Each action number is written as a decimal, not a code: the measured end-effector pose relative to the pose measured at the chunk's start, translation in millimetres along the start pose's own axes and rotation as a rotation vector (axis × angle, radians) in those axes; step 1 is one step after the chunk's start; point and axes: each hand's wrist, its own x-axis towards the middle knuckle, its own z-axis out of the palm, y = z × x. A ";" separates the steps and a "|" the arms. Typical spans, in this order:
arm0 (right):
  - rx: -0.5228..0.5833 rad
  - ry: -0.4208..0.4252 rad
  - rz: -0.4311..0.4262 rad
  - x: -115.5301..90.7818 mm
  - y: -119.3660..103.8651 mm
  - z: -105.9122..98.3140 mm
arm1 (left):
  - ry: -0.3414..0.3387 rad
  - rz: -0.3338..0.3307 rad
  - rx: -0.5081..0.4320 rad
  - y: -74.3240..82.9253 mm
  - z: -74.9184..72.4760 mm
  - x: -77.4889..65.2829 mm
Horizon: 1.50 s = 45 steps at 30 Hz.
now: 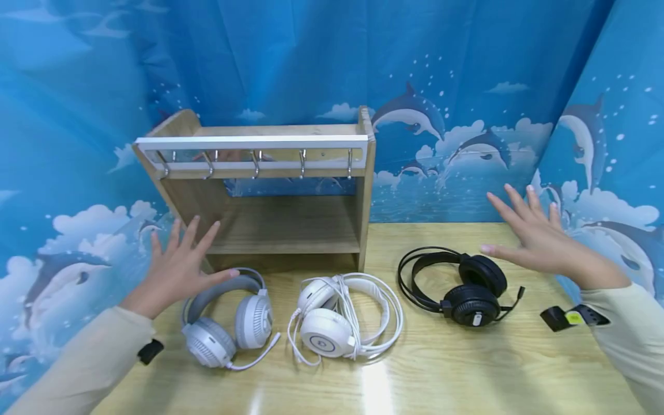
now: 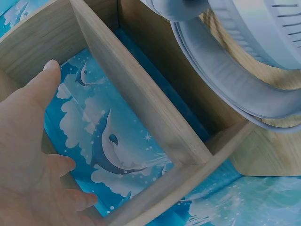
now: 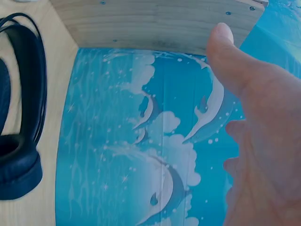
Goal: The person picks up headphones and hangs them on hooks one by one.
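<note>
My left hand (image 1: pixel 178 271), fingers spread, hovers by the wooden rack's left side, above a grey-white headset (image 1: pixel 254 320) with a mic boom. It holds nothing. In the left wrist view the grey-white headset's band (image 2: pixel 225 70) appears at the top right. On the other side my right hand (image 1: pixel 542 239) is spread in the air, also holding nothing, over and to the right of a black headset (image 1: pixel 472 302). Between the two lies a white headset (image 1: pixel 327 331) with its cable looped around it. The right wrist view shows part of the black headset (image 3: pixel 30 84) at left.
A wooden rack (image 1: pixel 290 225) with a white rail (image 1: pixel 259 142) of several metal hooks stands at the back of the wooden table (image 1: pixel 441 369). Blue dolphin-print cloth (image 1: pixel 311 57) hangs behind and on both sides. A black-and-yellow device (image 1: pixel 573 317) sits by the right sleeve.
</note>
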 end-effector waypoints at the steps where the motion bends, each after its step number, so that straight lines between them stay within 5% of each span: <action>1: 0.004 -0.003 -0.002 3.0 -2.3 -0.6 | 0.001 -0.005 -0.004 -0.9 0.6 -0.7; 25: 0.257 0.080 -0.221 75.4 -79.4 3.3 | -0.037 -0.052 -0.074 -25.8 16.0 -23.8; 45: 0.616 0.200 -0.235 125.4 -133.9 -0.2 | -0.082 -0.103 -0.081 -46.8 44.1 -36.4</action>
